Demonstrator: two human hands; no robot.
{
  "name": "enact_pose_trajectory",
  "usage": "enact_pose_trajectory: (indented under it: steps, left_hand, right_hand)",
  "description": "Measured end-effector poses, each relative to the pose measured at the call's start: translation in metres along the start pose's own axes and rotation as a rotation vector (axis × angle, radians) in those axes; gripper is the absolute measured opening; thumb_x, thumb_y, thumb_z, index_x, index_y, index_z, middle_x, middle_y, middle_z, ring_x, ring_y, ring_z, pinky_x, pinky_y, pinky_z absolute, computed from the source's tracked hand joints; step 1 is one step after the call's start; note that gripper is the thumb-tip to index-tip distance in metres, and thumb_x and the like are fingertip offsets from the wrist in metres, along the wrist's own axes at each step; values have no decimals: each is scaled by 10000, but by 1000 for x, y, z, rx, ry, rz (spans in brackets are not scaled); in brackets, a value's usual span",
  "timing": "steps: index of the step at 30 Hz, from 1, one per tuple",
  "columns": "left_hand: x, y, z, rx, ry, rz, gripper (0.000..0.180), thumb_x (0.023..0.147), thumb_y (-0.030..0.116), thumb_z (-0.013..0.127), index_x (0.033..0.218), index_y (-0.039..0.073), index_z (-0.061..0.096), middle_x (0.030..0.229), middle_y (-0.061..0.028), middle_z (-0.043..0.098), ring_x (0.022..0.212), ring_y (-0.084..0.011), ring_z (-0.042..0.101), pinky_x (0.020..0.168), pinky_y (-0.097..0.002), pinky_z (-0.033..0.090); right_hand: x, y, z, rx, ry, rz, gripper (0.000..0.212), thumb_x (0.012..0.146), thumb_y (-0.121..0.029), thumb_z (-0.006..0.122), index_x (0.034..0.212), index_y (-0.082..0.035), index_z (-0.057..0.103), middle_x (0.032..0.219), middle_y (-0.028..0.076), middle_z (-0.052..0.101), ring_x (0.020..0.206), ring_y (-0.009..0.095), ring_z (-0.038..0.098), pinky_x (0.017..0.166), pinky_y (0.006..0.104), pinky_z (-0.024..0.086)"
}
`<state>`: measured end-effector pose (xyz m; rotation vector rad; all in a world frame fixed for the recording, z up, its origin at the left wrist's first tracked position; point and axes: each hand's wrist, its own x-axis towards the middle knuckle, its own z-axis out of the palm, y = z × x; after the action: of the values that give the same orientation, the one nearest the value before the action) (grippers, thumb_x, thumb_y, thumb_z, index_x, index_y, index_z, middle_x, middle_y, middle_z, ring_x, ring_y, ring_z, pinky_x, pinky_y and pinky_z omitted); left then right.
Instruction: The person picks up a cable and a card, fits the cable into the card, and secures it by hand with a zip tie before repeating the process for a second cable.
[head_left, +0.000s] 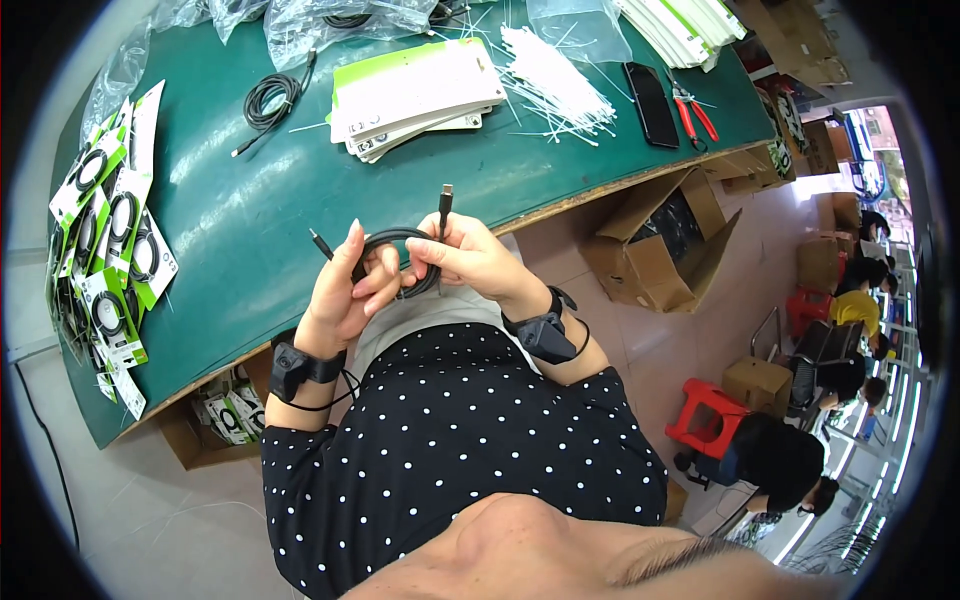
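A black cable [395, 236] is wound in a coil between my two hands, just off the front edge of the green table. My left hand [350, 285] grips the coil's left side, with one plug end poking out past the fingers. On the right side, my right hand [465, 255] pinches the coil, and the other plug [445, 197] points up above it. The lower part of the loop is partly hidden by my fingers. Beyond my hands lies a stack of white and green cards [415, 95].
Packed cable cards [105, 240] pile up on the table's left. Another coiled cable [270, 103], white zip ties [555, 85], a phone [651, 104] and red-handled cutters [692, 112] lie farther back. An open carton [655, 245] stands on the floor at right; people sit beyond.
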<state>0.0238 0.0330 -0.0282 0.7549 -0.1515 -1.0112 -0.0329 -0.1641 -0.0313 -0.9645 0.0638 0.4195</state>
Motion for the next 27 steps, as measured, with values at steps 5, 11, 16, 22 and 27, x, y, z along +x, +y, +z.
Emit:
enact_pose_trajectory:
  steps: [5,11,16,22,27]
  left_hand:
    - [-1,-5,2,-31,23,12,588,1061,464,301,620,99,439,471,51,312,393,-94,343,615,-222,450]
    - [0,-12,4,-6,108,5,567,1066,418,330,609,99,435,473,53,310,399,-85,323,567,-218,423]
    - [-3,-12,1,-126,52,-20,534,1059,391,388,613,104,444,483,55,322,403,-74,310,535,-227,397]
    - [-1,-15,3,-66,168,-17,511,1046,396,432,627,106,459,499,60,322,401,-65,279,530,-227,394]
    - [10,-20,14,-122,331,20,500,1049,413,415,651,114,462,491,71,300,386,-49,252,534,-223,395]
  right_hand:
    - [4,11,9,-81,-13,-150,184,1007,-251,561,931,-87,526,779,-5,613,639,27,515,496,182,315]
    - [1,11,8,-127,-2,-108,237,1027,-305,513,925,-92,535,768,-6,603,638,31,483,516,181,307]
    - [-3,7,11,-200,-57,-121,273,1031,-330,494,904,-96,553,764,5,621,646,34,510,512,181,302]
    - [-4,6,14,-205,-42,-65,317,1030,-360,486,881,-92,562,753,7,627,686,43,564,500,179,317]
    - [5,16,9,-138,136,-27,326,1022,-381,502,873,-96,556,735,-3,602,688,51,582,484,181,323]
